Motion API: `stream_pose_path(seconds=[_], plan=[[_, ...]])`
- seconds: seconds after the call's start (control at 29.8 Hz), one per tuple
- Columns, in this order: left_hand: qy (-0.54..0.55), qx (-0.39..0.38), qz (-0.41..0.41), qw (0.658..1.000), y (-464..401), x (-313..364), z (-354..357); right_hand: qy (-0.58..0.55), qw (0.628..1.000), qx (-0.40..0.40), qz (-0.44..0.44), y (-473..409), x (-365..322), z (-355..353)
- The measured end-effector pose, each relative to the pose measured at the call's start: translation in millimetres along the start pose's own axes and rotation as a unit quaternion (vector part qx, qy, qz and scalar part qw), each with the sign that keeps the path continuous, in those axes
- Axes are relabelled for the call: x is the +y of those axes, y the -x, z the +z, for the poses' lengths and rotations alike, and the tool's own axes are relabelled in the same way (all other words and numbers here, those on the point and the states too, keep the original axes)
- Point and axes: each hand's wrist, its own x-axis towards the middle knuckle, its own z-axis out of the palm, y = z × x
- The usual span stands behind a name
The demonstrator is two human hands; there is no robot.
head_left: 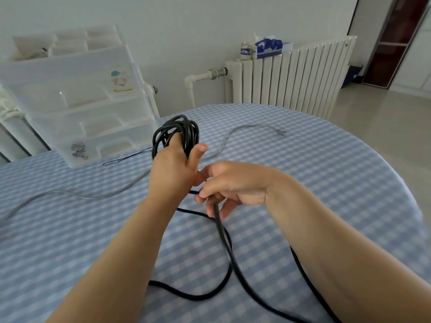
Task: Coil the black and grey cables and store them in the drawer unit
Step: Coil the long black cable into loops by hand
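Here the black cable [177,134] is partly wound: a bundle of loops stands up over the left hand [173,169], whose closed fingers clamp it so the turns cannot spring apart. Its loose run trails toward the near edge of the checked table [303,171]. The right hand [229,188] pinches that run narrowly between thumb and fingertips, likely to feed the next turn. The grey cable [224,141] lies uncoiled further off. At far left stands the clear drawer unit [77,99], drawers shut.
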Motion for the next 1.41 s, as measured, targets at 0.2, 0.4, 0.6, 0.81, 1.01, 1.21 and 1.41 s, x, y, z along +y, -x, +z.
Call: stream_pose_path(seconds=[0.2, 0.4, 0.6, 0.81, 1.01, 1.21, 1.41], plan=[[0.038, -0.082, -0.023, 0.996, 3, 0, 2, -0.173, 0.984, -0.022, 0.03, -6, 6, -17], [0.112, -0.104, -0.116, 0.981, 3, 9, -4, -0.117, 0.981, -0.133, -0.079, -2, 10, -19], [0.129, -0.167, -0.129, 0.969, 2, 0, 8, 0.111, 0.983, -0.004, -0.149, 1, 6, -14], [0.206, -0.206, -0.155, 0.944, 2, 3, -1, 0.082, 0.954, 0.179, -0.228, -6, 3, -5], [0.231, -0.219, -0.099, 0.943, 8, 15, 2, -0.102, 0.95, 0.247, -0.16, -10, 3, -10], [0.271, -0.274, -0.048, 0.922, 4, 11, -3, -0.193, 0.937, 0.239, -0.166, -12, 3, -9], [0.269, -0.35, -0.058, 0.895, 1, 12, -11, -0.096, 0.933, 0.31, -0.154, -7, 2, -21]])
